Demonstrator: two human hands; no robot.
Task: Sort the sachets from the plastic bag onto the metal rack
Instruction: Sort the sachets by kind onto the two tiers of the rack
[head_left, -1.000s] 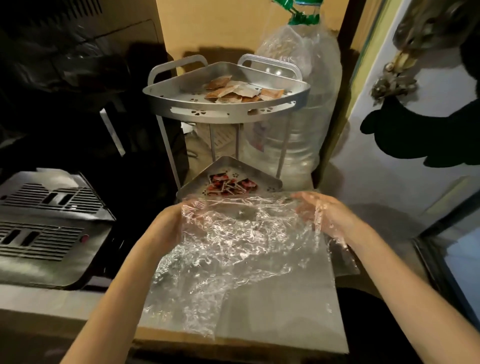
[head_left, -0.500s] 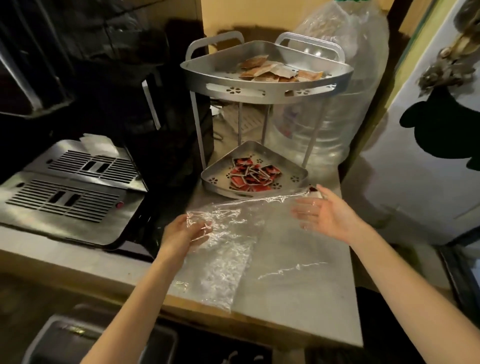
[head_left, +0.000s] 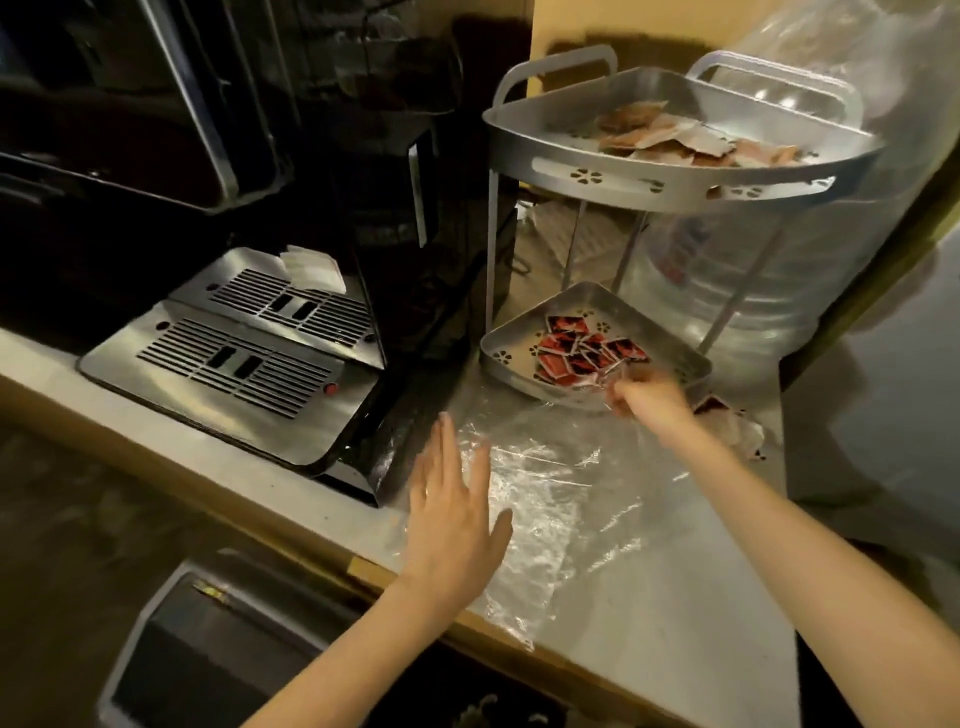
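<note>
1. Left hand (head_left: 452, 514): flat and spread, fingers straight, palm down at the near left edge of the plastic bag (head_left: 561, 499); it grips nothing. Whether the palm touches the film cannot be told.
2. Right hand (head_left: 647, 397): blurred, reaching to the far edge of the plastic bag just in front of the lower tray (head_left: 498, 353). Its fingers appear curled round a crumpled bit of clear film, but the blur leaves the grip uncertain.
3. Plastic bag: clear and wrinkled, lying flat on the countertop (head_left: 675, 623) between the two hands, its near corner reaching the counter's front edge.
4. Metal rack (head_left: 649, 179): two-tier corner rack standing at the back of the countertop, with two loop handles on top and flower-shaped cut-outs in the rims.
5. Pale sachets (head_left: 670, 137): a loose heap of tan and white packets on the upper tray.
6. Red sachets (head_left: 582, 353): a cluster of red-and-black packets on the lower tray, just beyond the right hand.
7. Loose packets (head_left: 732, 423): a few lying on the countertop to the right of the right wrist, outside the rack.
8. Coffee machine (head_left: 234, 332): black body with slotted steel drip trays, to the left of the rack.
9. Water bottle (head_left: 753, 270): large and clear, behind the rack.
</note>
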